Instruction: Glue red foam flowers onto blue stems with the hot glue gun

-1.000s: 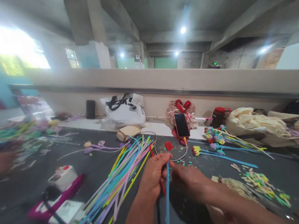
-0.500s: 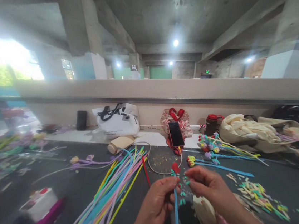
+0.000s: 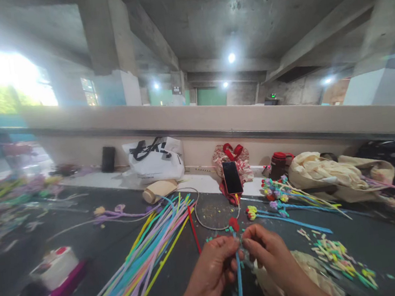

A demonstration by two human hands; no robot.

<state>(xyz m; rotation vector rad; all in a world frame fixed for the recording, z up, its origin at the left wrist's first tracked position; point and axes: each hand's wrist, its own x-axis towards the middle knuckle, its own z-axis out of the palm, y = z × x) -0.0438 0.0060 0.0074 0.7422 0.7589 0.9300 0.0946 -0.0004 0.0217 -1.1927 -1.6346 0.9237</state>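
from my head view: left hand (image 3: 216,264) pinches the blue pipe-cleaner stem (image 3: 239,283) between thumb and fingers, just below the red flower head (image 3: 234,224); stem's long axis runs from that head down toward the bottom of view; right hand (image 3: 272,253) sits just right of the stem, thumb and index close together; i can't tell what, if anything, they grip; left is nearer, touching it.
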